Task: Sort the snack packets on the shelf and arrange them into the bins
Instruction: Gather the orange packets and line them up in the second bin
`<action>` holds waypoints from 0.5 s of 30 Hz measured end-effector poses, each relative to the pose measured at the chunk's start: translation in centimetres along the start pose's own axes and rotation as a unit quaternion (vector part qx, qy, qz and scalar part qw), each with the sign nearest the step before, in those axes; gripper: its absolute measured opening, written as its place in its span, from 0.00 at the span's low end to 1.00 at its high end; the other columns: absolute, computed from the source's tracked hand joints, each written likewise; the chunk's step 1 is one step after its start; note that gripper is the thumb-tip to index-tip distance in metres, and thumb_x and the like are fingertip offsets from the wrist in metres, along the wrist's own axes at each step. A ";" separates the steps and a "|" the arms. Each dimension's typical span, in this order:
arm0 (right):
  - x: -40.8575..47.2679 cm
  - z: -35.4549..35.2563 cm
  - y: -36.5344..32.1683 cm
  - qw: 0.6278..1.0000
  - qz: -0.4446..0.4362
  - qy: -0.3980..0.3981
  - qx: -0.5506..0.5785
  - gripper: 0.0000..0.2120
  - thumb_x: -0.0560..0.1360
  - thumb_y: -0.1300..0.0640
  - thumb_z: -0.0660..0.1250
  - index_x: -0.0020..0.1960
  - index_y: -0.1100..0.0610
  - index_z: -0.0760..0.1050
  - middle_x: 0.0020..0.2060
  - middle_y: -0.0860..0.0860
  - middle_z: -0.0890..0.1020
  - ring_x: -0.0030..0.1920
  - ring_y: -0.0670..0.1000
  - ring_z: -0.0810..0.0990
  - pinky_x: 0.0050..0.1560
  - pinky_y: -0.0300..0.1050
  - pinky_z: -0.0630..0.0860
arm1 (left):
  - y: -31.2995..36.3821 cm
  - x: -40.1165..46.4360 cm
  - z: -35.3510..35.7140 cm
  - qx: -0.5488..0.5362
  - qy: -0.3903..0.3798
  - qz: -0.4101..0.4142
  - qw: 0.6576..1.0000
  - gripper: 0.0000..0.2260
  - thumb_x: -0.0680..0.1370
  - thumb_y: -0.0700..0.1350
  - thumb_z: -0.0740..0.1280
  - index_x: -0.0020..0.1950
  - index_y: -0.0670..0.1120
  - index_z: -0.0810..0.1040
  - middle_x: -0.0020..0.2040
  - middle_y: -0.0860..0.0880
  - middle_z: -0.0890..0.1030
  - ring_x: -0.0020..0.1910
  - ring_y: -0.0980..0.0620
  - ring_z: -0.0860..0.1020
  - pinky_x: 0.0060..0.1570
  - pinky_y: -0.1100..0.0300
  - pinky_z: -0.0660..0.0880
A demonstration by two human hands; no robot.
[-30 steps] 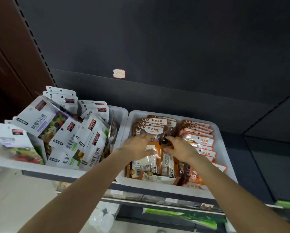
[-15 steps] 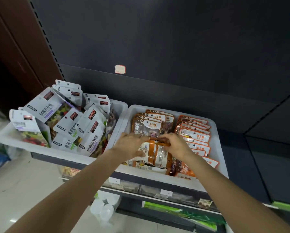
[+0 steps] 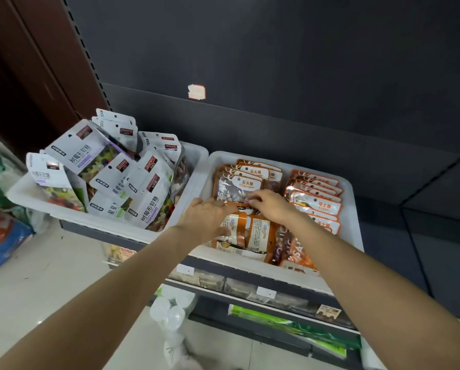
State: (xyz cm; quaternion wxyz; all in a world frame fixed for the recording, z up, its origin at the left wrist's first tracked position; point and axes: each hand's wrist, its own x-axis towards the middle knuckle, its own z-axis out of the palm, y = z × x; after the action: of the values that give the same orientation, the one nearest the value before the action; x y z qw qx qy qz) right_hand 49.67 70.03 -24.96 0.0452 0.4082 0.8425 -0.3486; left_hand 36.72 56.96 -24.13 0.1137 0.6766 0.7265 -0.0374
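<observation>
The orange packets (image 3: 246, 231) lie flat at the front of the right bin (image 3: 353, 206), long way front to back, tops away from the person. Both hands have slid a little further back since before. The left hand (image 3: 210, 218) presses on them, fingers fairly straight. The right hand (image 3: 271, 205) pinches a packet top. White packets (image 3: 146, 182) fill the left bin (image 3: 196, 166).

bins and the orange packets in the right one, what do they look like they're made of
Both bins, left bin and right bin, look like moulded white plastic with a matt finish: rounded corners, thick smooth rims. The orange packets seem to be glossy plastic or foil film, since light glints off them and some have clear windows showing the sweets. Whether foil lines them cannot be told.
</observation>
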 end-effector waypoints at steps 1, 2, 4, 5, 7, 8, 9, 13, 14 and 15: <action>0.2 0.1 -0.1 1.000 0.000 0.008 -0.006 0.14 0.80 0.55 0.61 0.64 0.55 0.75 0.65 0.52 0.75 0.64 0.52 0.73 0.63 0.46 0.69 | -0.1 0.1 -0.1 -0.001 -0.002 0.000 1.000 0.25 0.77 0.56 0.66 0.72 0.54 0.62 0.68 0.50 0.72 0.66 0.48 0.69 0.66 0.50 0.62; 0.5 0.2 -0.2 1.000 0.002 0.015 -0.002 0.12 0.78 0.57 0.63 0.61 0.56 0.77 0.63 0.52 0.76 0.63 0.51 0.73 0.63 0.47 0.70 | -0.2 0.3 -0.2 -0.004 -0.003 -0.001 1.000 0.26 0.77 0.56 0.66 0.72 0.54 0.62 0.68 0.50 0.72 0.67 0.48 0.69 0.66 0.50 0.62; 0.7 -0.1 -0.5 0.999 0.004 0.029 0.024 0.07 0.76 0.61 0.65 0.53 0.59 0.80 0.61 0.53 0.78 0.62 0.51 0.74 0.62 0.47 0.72 | -0.5 0.6 -0.3 -0.012 -0.005 -0.001 1.000 0.27 0.76 0.56 0.66 0.73 0.54 0.61 0.70 0.51 0.70 0.68 0.48 0.68 0.67 0.49 0.61; 0.6 -0.3 -0.6 0.999 -0.001 0.032 0.032 0.05 0.76 0.62 0.66 0.50 0.59 0.80 0.60 0.53 0.78 0.62 0.51 0.75 0.60 0.47 0.73 | -0.5 0.7 -0.4 -0.016 -0.008 -0.001 1.000 0.27 0.76 0.56 0.66 0.73 0.55 0.61 0.70 0.51 0.70 0.69 0.48 0.67 0.68 0.49 0.61; 0.3 -0.7 -0.6 0.999 -0.017 0.030 0.021 0.03 0.76 0.62 0.66 0.47 0.59 0.78 0.57 0.53 0.79 0.58 0.51 0.76 0.56 0.45 0.74 | -0.6 0.5 -0.2 -0.028 -0.007 -0.006 1.000 0.27 0.76 0.55 0.66 0.73 0.55 0.61 0.71 0.50 0.68 0.70 0.48 0.65 0.69 0.49 0.60; 0.0 -0.8 -0.5 0.999 -0.022 0.029 0.016 0.02 0.76 0.61 0.66 0.46 0.58 0.77 0.54 0.53 0.79 0.57 0.51 0.77 0.56 0.45 0.75 | -0.7 0.3 -0.2 -0.033 -0.001 -0.009 0.999 0.27 0.76 0.55 0.66 0.73 0.55 0.61 0.71 0.49 0.66 0.70 0.48 0.64 0.69 0.49 0.60; -0.2 -1.0 -0.3 0.999 -0.028 0.033 0.015 0.02 0.76 0.60 0.66 0.45 0.57 0.77 0.52 0.53 0.80 0.55 0.51 0.77 0.55 0.47 0.76 | -0.8 0.2 -0.1 -0.034 0.007 -0.013 0.999 0.27 0.76 0.55 0.67 0.73 0.55 0.62 0.72 0.48 0.64 0.71 0.47 0.62 0.70 0.49 0.60; -1.5 -1.5 0.5 0.988 -0.046 0.128 0.067 0.04 0.76 0.59 0.66 0.43 0.53 0.75 0.46 0.49 0.80 0.51 0.48 0.79 0.53 0.45 0.75 | -0.8 0.0 -0.1 -0.079 0.020 -0.032 0.996 0.29 0.73 0.56 0.70 0.72 0.56 0.65 0.77 0.49 0.51 0.75 0.45 0.55 0.73 0.45 0.56; -1.8 -1.6 0.6 0.982 -0.046 0.160 0.086 0.04 0.77 0.59 0.66 0.43 0.54 0.75 0.46 0.49 0.80 0.51 0.47 0.78 0.53 0.45 0.75 | -0.9 0.1 -0.2 -0.110 0.010 -0.037 0.993 0.29 0.73 0.56 0.71 0.71 0.56 0.65 0.77 0.50 0.53 0.74 0.46 0.57 0.73 0.45 0.56; -2.0 -1.7 0.5 0.976 -0.045 0.190 0.099 0.03 0.77 0.59 0.65 0.44 0.55 0.75 0.46 0.49 0.80 0.50 0.47 0.78 0.52 0.47 0.77 | -1.0 0.3 -0.3 -0.141 -0.001 -0.040 0.989 0.27 0.73 0.56 0.70 0.71 0.55 0.67 0.75 0.50 0.60 0.73 0.47 0.61 0.72 0.46 0.58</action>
State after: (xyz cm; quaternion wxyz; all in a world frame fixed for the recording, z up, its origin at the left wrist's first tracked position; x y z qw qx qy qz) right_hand 51.71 69.94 -23.25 -0.1717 0.4315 0.8145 -0.3478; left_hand 35.68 57.21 -23.98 0.2074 0.6242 0.7508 0.0601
